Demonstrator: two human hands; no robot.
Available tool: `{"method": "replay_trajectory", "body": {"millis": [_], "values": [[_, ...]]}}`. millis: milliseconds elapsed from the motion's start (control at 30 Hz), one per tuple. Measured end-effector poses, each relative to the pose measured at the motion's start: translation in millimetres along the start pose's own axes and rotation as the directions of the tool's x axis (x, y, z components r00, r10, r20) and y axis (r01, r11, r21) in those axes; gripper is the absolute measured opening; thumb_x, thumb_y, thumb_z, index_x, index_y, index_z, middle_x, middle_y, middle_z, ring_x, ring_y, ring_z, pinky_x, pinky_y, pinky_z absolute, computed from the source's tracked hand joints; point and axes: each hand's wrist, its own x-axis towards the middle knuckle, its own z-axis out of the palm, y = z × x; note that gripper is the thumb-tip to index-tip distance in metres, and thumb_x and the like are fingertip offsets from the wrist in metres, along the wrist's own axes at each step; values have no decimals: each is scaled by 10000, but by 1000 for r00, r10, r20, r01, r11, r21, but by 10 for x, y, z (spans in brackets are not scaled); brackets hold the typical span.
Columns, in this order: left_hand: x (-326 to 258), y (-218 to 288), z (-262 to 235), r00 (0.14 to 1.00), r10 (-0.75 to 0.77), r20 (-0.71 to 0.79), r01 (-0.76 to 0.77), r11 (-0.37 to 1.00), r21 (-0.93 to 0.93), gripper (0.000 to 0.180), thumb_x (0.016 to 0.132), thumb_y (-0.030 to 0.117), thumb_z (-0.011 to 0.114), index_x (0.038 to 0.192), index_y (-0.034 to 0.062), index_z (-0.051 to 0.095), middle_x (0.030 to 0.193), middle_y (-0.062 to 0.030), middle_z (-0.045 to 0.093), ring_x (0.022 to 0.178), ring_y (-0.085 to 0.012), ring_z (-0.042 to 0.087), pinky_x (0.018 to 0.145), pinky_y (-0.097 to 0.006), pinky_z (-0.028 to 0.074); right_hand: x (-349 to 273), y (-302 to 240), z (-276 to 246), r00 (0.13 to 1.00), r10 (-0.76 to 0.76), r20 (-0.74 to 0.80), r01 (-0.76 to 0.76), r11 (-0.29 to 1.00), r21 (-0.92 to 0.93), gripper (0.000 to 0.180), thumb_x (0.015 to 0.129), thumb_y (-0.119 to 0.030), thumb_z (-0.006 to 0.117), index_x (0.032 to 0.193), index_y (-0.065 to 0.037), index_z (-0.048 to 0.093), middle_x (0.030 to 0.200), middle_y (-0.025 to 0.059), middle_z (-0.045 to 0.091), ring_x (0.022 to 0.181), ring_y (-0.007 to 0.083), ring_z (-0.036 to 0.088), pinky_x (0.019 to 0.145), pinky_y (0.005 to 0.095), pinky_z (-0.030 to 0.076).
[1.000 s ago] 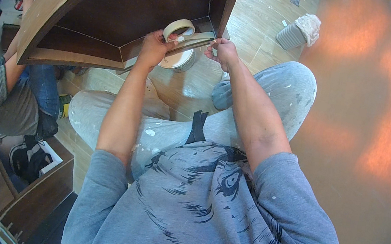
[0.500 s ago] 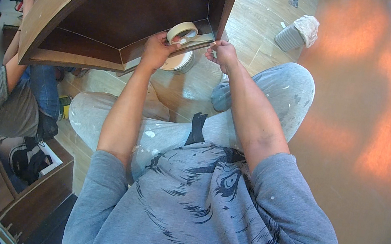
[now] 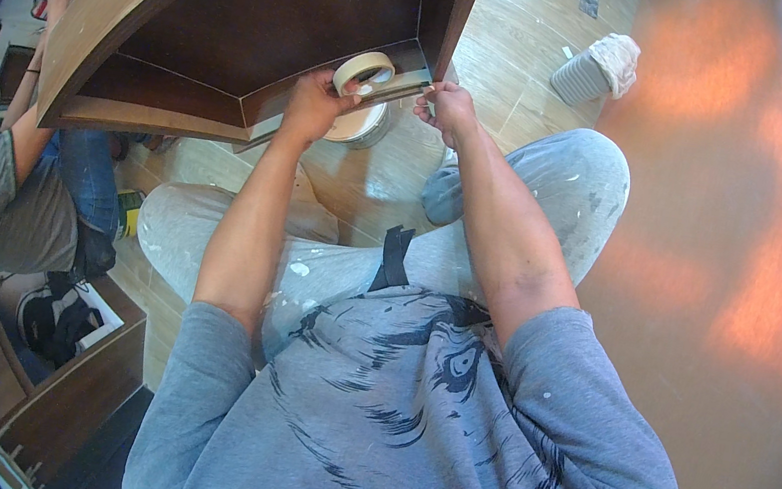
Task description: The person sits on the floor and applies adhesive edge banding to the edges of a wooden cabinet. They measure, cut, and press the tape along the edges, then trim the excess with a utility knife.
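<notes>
A roll of masking tape (image 3: 343,77) is gripped by my left hand (image 3: 313,105), at the front edge of a dark brown, curved cabinet (image 3: 274,14). From the roll, a pale strip of tape (image 3: 405,84) runs along that edge toward the cabinet's right corner. There my right hand (image 3: 449,110) has its thumb and fingers pinched together at the strip's far end. What exactly lies between those fingertips is too small to see clearly. Just below the edge, partly covered by my left hand, stands a round tub (image 3: 360,127) with pale contents or lid.
A person in a grey shirt (image 3: 17,209) sits at the left, one arm raised. Below them is an open wooden drawer box (image 3: 75,400) holding dark items. A ribbed grey bin (image 3: 578,78) with a pale cloth stands beyond my right knee. A shiny brown panel (image 3: 715,242) fills the right.
The tape roll has tipped and dropped slightly in my left hand. My right hand stays pinched at the corner. The person at the left has shifted a little.
</notes>
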Motion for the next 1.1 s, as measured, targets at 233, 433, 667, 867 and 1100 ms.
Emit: {"method": "replay_trajectory", "body": {"millis": [233,433,667,867,1100], "values": [[6,-178,29,999,36,-38,-34,998,53,185,826,102,829,968,10,755,896,-117,766,806,-157,699,754,-320,533,35,-4,38,996,-2,-92,6,999,51,75,979,-30,557,1020,1,611,809,126,671,656,231,680,586,342,593],[-9,-227,72,998,25,-53,-20,995,96,187,824,108,828,955,-2,751,893,-140,767,800,-173,710,741,-333,538,42,-2,63,996,-24,-90,24,1000,-2,135,1002,-39,483,1075,-4,591,874,115,642,731,223,669,654,336,577],[-65,-56,76,992,63,-110,-42,983,181,234,827,110,815,1014,-16,755,900,-188,763,834,-241,734,779,-373,546,105,34,67,990,-40,-136,49,997,60,68,961,-30,592,971,20,636,791,142,683,637,240,695,556,348,589],[89,-154,15,989,97,-112,-52,935,352,267,859,128,807,1084,-1,745,982,-137,776,875,-202,726,815,-367,553,130,60,49,991,-39,-129,46,997,55,74,963,-31,585,978,25,631,791,137,676,636,237,689,552,342,587],[231,-298,-27,990,65,-124,-36,974,222,289,846,101,807,1111,8,737,1023,-156,773,904,-226,735,834,-357,554,111,57,39,992,-40,-123,46,998,48,80,968,-26,574,991,26,631,831,142,682,660,235,692,570,336,601]]}}
